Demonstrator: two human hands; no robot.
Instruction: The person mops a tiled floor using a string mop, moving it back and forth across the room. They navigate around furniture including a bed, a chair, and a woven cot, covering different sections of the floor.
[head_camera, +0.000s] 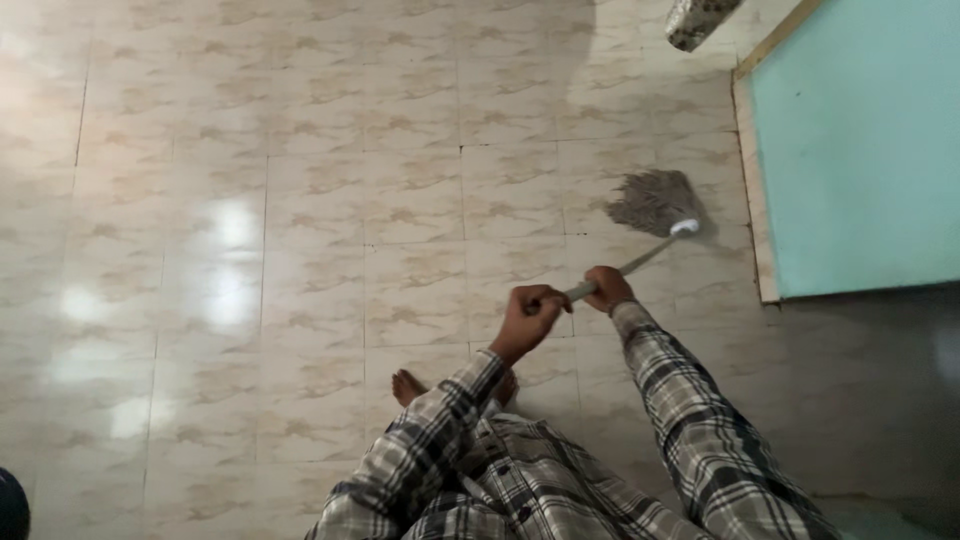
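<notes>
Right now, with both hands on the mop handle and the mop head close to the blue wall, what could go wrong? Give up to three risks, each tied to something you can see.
1. The tiled floor shines and may be wet; the bare foot could slip on it.
2. The mop head lies near the blue wall, so a further push might smear or knock its base.
3. The left hand and right hand sit close together on the handle, which may give weak control.
</notes>
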